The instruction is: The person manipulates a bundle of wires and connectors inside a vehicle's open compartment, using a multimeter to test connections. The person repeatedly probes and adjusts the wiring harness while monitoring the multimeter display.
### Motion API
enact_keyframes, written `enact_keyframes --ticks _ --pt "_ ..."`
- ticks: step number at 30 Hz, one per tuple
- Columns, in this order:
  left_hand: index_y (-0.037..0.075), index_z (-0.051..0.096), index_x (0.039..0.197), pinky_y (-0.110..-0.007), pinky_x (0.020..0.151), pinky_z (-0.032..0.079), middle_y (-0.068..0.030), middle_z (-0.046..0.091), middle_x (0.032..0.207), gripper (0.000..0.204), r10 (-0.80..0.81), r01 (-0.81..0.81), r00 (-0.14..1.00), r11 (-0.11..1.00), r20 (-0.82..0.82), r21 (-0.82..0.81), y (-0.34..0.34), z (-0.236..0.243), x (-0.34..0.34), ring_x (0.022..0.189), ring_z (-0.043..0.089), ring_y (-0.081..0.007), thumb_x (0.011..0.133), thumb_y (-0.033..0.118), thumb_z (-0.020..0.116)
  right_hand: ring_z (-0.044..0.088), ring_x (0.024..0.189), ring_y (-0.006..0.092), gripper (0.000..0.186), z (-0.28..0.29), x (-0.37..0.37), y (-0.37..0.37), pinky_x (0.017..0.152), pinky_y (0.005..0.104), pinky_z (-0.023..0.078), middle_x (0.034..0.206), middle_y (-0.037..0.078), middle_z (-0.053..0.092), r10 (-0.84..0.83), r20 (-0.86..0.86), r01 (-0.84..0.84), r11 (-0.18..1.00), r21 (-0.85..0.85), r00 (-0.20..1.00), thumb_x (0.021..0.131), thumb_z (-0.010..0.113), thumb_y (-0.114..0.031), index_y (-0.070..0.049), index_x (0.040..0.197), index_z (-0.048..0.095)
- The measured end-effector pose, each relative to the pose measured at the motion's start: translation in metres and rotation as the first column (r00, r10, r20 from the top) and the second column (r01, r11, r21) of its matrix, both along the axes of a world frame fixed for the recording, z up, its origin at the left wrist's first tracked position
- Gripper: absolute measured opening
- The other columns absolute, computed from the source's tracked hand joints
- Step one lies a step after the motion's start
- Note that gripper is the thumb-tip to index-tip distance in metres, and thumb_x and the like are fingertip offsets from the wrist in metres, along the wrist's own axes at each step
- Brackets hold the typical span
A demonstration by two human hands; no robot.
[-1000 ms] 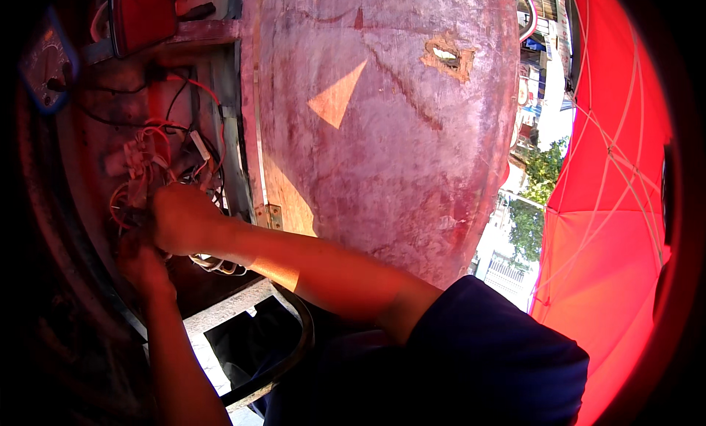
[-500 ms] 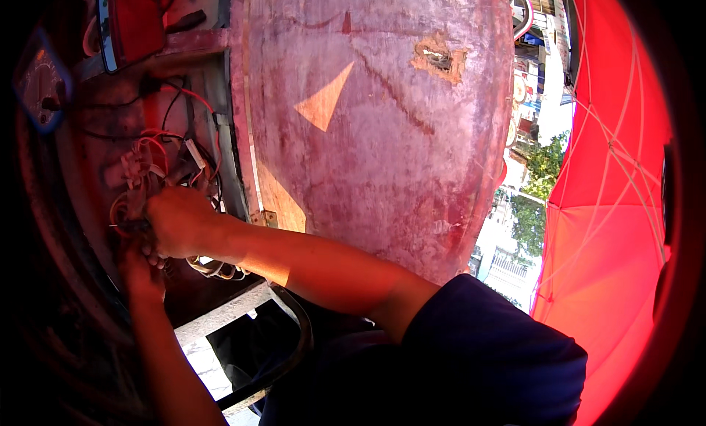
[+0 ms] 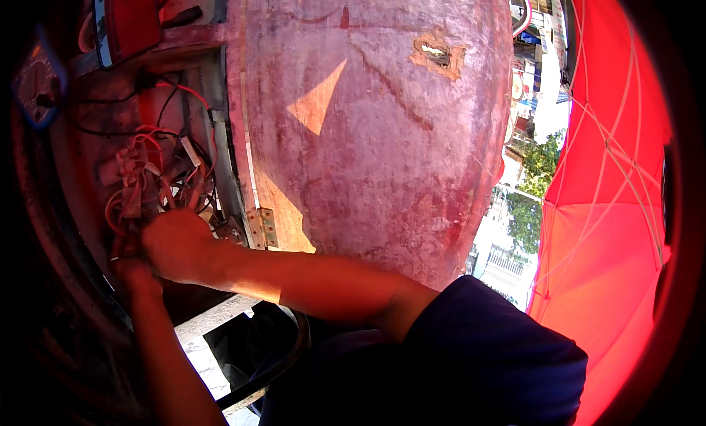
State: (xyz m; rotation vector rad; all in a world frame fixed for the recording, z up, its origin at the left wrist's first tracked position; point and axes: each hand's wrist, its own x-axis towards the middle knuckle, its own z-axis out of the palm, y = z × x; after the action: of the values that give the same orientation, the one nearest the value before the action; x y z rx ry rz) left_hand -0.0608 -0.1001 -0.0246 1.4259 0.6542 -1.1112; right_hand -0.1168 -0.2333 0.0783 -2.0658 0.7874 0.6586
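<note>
Mid-job, by the look of it: compartment door (image 3: 368, 124) swung open on its hinge (image 3: 262, 227), bundle of red and white wires (image 3: 154, 180) hanging loose and tangled inside the open compartment at far left. Right hand (image 3: 176, 244) closed in a fist at the lower end of the bundle, seemingly gripping wires there. Left hand (image 3: 131, 260) just beneath, touching the same spot; grip hidden, cannot tell. Wires not yet tidied, door not yet closed. Red umbrella (image 3: 610, 227) at right.
</note>
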Motion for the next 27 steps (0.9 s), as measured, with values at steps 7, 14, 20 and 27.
enact_keyframes --ticks 7,14,20,27 --pt "0.004 0.063 0.114 -0.027 0.060 0.046 -0.0037 0.066 0.091 0.026 -0.148 0.133 0.976 0.986 0.160 0.099 -0.011 0.012 0.000 0.072 0.059 -0.0110 0.089 0.007 0.059 0.066 0.079 0.0374 0.020 -0.004 0.000 0.000 0.069 0.0449 0.053 0.080 0.021 0.066 -0.500 -0.025 0.498 0.855 0.144 0.865 0.071 0.067 -0.019 0.000 0.077 0.068" --pt "0.003 0.064 0.110 -0.025 0.047 0.038 -0.0043 0.065 0.087 0.022 -0.263 0.253 0.940 0.965 0.216 0.076 0.005 0.001 -0.003 0.059 0.055 -0.0096 0.089 0.009 0.060 0.066 0.078 0.0352 0.017 -0.007 0.000 -0.015 0.068 0.0435 0.053 0.077 0.019 0.066 0.321 0.070 -0.315 0.946 -0.082 0.945 0.069 0.068 -0.019 -0.003 0.074 0.069" --pt "0.001 0.064 0.113 -0.027 0.067 0.046 -0.0046 0.065 0.095 0.026 -0.245 0.215 0.942 0.965 0.231 0.149 -0.008 0.007 0.000 0.078 0.059 -0.0131 0.088 0.007 0.059 0.065 0.080 0.0379 0.016 -0.018 -0.003 0.003 0.072 0.0460 0.052 0.079 0.023 0.065 -0.335 0.005 0.333 0.938 0.093 0.942 0.072 0.065 -0.015 -0.001 0.079 0.068" --pt "0.001 0.064 0.113 -0.028 0.070 0.048 -0.0057 0.066 0.098 0.027 -0.267 0.226 0.937 0.956 0.226 0.189 -0.008 0.009 0.000 0.082 0.060 -0.0139 0.087 0.007 0.060 0.066 0.076 0.0363 0.016 -0.008 -0.001 -0.007 0.067 0.0441 0.052 0.077 0.022 0.065 -0.050 0.018 0.049 0.998 0.031 0.999 0.072 0.064 -0.017 -0.003 0.078 0.069"
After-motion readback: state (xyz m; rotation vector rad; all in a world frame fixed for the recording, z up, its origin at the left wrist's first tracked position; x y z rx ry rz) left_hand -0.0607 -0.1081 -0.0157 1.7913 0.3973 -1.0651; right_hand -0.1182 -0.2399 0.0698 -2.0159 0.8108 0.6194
